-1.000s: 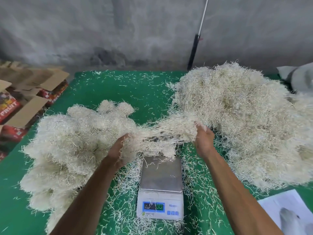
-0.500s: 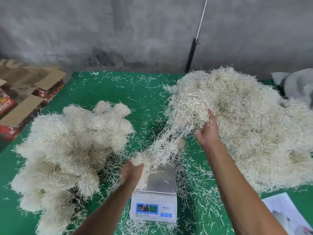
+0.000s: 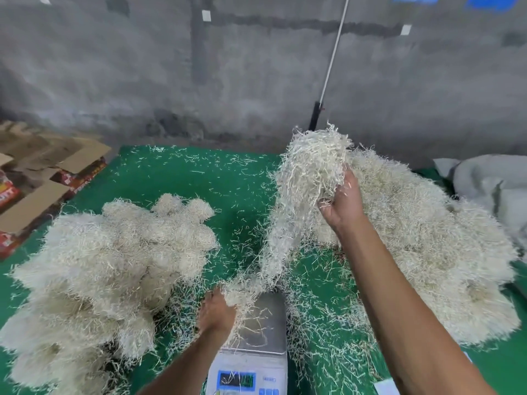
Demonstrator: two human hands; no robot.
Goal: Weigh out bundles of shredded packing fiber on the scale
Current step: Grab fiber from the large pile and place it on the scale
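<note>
scale nearest, a few strands on its pan. left hand curls round the low end of a fiber hank just above it; right hand grips the raised top, before the big pile.

One head-worn view, looking forward and down from close above the green table; the scale sits bottom centre, the grey wall fills the upper frame.
</note>
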